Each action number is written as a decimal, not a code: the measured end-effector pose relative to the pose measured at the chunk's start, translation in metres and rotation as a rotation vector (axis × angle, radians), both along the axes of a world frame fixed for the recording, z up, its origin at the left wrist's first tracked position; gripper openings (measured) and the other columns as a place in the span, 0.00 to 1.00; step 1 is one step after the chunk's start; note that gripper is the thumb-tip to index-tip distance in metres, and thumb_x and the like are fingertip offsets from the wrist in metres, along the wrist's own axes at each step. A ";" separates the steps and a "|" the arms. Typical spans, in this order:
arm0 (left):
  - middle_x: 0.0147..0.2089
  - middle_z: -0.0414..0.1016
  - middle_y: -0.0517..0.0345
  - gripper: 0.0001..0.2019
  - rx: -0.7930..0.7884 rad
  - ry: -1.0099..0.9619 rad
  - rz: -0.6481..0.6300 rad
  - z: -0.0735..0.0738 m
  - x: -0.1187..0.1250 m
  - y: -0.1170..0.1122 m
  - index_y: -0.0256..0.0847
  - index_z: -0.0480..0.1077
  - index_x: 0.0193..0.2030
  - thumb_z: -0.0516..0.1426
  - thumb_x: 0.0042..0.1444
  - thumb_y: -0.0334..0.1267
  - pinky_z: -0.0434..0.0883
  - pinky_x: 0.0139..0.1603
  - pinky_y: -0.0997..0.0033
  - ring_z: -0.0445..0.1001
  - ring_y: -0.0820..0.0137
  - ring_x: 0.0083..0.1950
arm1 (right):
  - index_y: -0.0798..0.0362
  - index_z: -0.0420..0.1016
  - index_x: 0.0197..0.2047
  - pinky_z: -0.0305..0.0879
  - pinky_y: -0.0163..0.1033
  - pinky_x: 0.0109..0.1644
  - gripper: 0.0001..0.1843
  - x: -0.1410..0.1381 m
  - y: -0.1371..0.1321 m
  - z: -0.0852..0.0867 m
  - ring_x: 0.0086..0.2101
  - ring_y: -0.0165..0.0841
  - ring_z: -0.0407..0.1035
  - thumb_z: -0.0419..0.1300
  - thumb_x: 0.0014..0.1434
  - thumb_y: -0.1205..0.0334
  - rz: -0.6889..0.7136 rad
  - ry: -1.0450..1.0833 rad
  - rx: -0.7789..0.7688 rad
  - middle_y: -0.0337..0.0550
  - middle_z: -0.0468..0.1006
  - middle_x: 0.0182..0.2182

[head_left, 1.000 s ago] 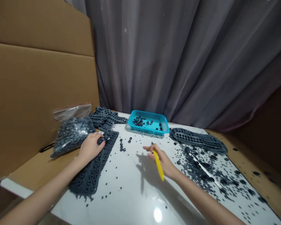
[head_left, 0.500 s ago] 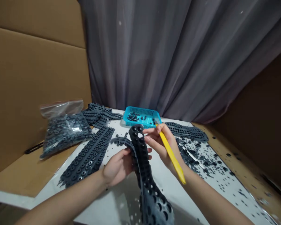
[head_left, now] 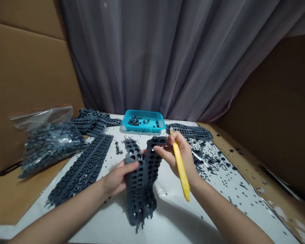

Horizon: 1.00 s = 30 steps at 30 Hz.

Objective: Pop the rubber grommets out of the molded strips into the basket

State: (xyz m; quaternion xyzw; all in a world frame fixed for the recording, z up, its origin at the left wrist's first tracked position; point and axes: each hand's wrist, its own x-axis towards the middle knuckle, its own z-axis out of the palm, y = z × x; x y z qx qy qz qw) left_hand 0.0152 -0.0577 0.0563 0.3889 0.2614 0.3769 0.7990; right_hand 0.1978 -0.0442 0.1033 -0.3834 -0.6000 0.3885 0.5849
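Note:
My left hand [head_left: 119, 176] is closed on a dark rubber strip [head_left: 135, 189] with rows of round holes, its thumb lying across the front. The strip is folded, so two perforated lengths hang side by side, with ragged bits at the lower end. My right hand [head_left: 181, 154] keeps a slim yellow-handled tool [head_left: 181, 171] between thumb and fingers, the handle slanting down toward me. A small pale tip shows above the fingers; its kind is unclear. The same hand's fingertips touch the top of the strip's right length.
A blue basket [head_left: 144, 129] with small black pieces stands at the back. To the left lie ringed rubber strips [head_left: 81, 169] and a clear zip bag [head_left: 53, 145] full of rubber parts. Black scraps [head_left: 218, 166] and a perforated strip [head_left: 193, 131] lie right. Cardboard walls [head_left: 27, 74] flank the table.
The rubber strip has been turned and folded, so both lengths now face me and its lower end has come up into view. My view has shifted right.

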 end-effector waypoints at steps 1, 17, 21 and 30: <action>0.48 0.77 0.49 0.28 0.011 0.050 0.041 0.001 0.000 0.006 0.40 0.66 0.57 0.61 0.50 0.46 0.64 0.59 0.53 0.72 0.56 0.54 | 0.48 0.52 0.28 0.56 0.33 0.25 0.23 0.002 0.005 0.000 0.22 0.25 0.55 0.68 0.47 0.58 -0.003 -0.015 0.009 0.31 0.57 0.24; 0.54 0.75 0.50 0.13 1.168 0.691 0.121 0.010 -0.015 0.077 0.43 0.76 0.47 0.56 0.56 0.35 0.63 0.61 0.52 0.70 0.60 0.57 | 0.47 0.51 0.29 0.70 0.46 0.43 0.18 0.042 0.005 -0.035 0.40 0.39 0.76 0.61 0.54 0.68 0.087 -0.343 0.296 0.44 0.81 0.37; 0.57 0.73 0.55 0.19 1.193 0.958 -0.189 -0.062 -0.033 0.020 0.52 0.73 0.51 0.52 0.56 0.30 0.60 0.64 0.49 0.67 0.61 0.60 | 0.47 0.51 0.28 0.72 0.43 0.41 0.15 0.049 -0.042 -0.120 0.40 0.38 0.76 0.58 0.56 0.66 0.227 -0.441 -0.004 0.48 0.81 0.38; 0.60 0.68 0.51 0.16 1.255 1.132 -0.092 -0.074 -0.041 -0.019 0.48 0.69 0.54 0.54 0.59 0.39 0.60 0.63 0.47 0.65 0.59 0.61 | 0.48 0.63 0.42 0.66 0.47 0.49 0.11 0.062 -0.076 -0.125 0.45 0.40 0.73 0.50 0.63 0.50 0.307 -0.177 -0.140 0.51 0.78 0.44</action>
